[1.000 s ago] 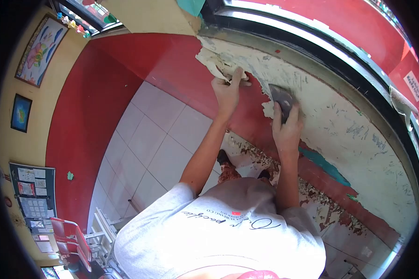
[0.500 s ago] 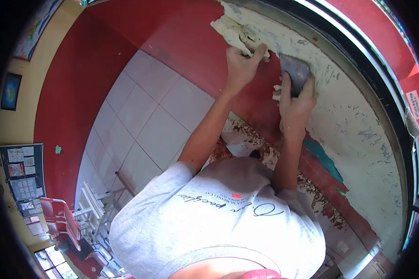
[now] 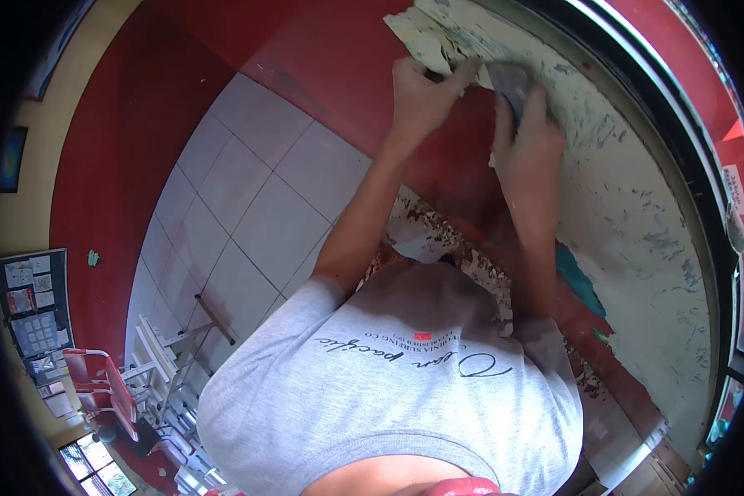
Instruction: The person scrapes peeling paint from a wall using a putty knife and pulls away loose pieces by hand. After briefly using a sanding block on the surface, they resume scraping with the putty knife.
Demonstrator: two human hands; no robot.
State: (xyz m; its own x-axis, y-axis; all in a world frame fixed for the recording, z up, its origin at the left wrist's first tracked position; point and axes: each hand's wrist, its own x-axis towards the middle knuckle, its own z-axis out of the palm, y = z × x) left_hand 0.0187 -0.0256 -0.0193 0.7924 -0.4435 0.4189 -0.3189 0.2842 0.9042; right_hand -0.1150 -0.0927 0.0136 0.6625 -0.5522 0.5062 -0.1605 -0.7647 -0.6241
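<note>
My left hand (image 3: 426, 95) is closed, thumb and fingers pinching the edge of a loosened, pale-backed sheet of peeling paint (image 3: 420, 43) on the red wall. Beside it, my right hand (image 3: 531, 145) grips a flat grey metal scraper (image 3: 510, 83). The scraper's blade lies against the wall where red paint meets the bare cream surface (image 3: 628, 194). Motion blurs the right hand and blade slightly. A red painted strip (image 3: 463, 149) stays on the wall between and below the two hands.
A dark window frame (image 3: 636, 78) curves along the wall's right side. Paint flakes (image 3: 492, 277) litter the tiled floor (image 3: 260, 194) by the wall. Red chairs (image 3: 99, 380) and white metal furniture (image 3: 161, 355) stand at lower left, near a notice board (image 3: 33, 306).
The right hand and scraper have moved up and slightly left, towards the left hand. The left hand has risen slightly, still on the paint sheet. The view has shifted a little.
</note>
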